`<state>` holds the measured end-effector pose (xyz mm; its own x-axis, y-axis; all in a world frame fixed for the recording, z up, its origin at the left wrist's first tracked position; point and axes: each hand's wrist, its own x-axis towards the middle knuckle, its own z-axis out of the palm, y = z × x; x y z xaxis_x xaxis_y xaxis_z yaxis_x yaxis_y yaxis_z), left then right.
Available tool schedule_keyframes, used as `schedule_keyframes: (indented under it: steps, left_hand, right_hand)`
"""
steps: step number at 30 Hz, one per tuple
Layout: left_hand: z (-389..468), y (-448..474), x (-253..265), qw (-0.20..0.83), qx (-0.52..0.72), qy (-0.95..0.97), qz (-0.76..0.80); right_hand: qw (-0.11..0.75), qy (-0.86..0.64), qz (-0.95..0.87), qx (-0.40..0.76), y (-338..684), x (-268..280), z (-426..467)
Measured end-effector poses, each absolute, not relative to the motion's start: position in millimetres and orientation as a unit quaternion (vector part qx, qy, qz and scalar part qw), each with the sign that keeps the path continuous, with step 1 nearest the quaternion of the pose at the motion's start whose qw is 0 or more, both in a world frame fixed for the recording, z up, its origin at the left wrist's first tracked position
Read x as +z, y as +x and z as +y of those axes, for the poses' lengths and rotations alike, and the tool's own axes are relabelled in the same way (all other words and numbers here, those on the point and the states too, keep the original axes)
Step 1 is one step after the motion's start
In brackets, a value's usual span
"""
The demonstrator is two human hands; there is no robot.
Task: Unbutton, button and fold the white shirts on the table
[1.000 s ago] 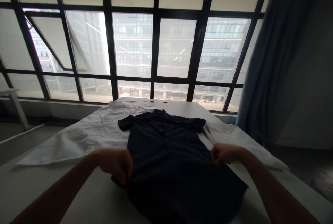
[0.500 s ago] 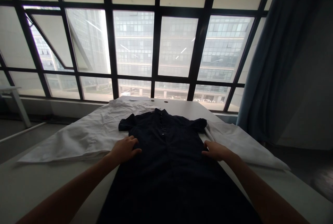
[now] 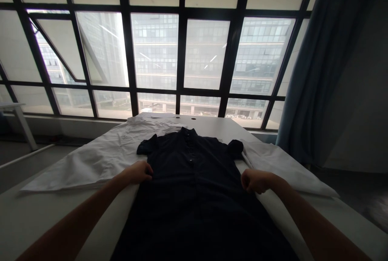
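A dark navy short-sleeved garment with a stand collar and a short row of buttons, like a shirt or shirt dress (image 3: pixel 194 184), lies front side up, its collar pointing to the window. My left hand (image 3: pixel 140 172) is closed on its left side edge, below the sleeve. On the opposite edge, my right hand (image 3: pixel 257 181) is closed in the same way, fingers curled around the fabric. The lower part of the garment runs out of view toward me and is very dark.
Under the garment is a white table (image 3: pixel 209 122). White cloth (image 3: pixel 103 151) lies rumpled on the left, and another white cloth (image 3: pixel 281 164) on the right. Beyond stand a large framed window (image 3: pixel 157 50) and a dark blue curtain (image 3: pixel 309 91). Another table (image 3: pixel 22 123) is at far left.
Both hands have gone from loosely spread fingers on the garment to closed grips at its side edges, moving slightly outward. The fabric between them looks pulled straighter.
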<state>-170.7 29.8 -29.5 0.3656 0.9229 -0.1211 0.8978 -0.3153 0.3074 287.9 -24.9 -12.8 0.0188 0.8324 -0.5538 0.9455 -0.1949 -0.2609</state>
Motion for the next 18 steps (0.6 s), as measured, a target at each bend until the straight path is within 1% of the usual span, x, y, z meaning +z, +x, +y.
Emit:
schedule_keyframes:
  steps: [4, 7, 9, 11, 13, 16, 18]
  left_hand:
    - [19.3, -177.9, -18.8, 0.198, -0.006, 0.813, 0.548]
    - [11.2, -183.5, -8.5, 0.228, -0.061, 0.813, 0.533]
    - [8.2, -179.9, -2.3, 0.197, -0.071, 0.809, 0.549]
    - [8.1, -166.2, 0.7, 0.125, -0.037, 0.806, 0.577]
    - [11.1, -143.5, -1.2, 0.062, 0.015, 0.815, 0.575]
    - [20.3, -104.5, -11.8, 0.034, 0.046, 0.845, 0.531]
    - [28.9, -81.0, -21.0, 0.033, 0.046, 0.859, 0.508]
  right_hand:
    - [0.154, 0.699, 0.632, -0.297, 288.6, -7.1, -28.1]
    - [0.213, 0.671, 0.639, -0.309, 285.9, -1.9, -29.6]
    - [0.223, 0.665, 0.639, -0.315, 279.7, 2.6, -27.8]
    - [0.206, 0.671, 0.643, -0.306, 266.3, 7.9, -22.9]
    - [0.163, 0.670, 0.668, -0.280, 244.1, 12.1, -15.0]
    - [0.076, 0.633, 0.740, -0.215, 198.9, 11.8, 0.5]
    - [0.034, 0.617, 0.768, -0.170, 165.7, 6.7, 12.3]
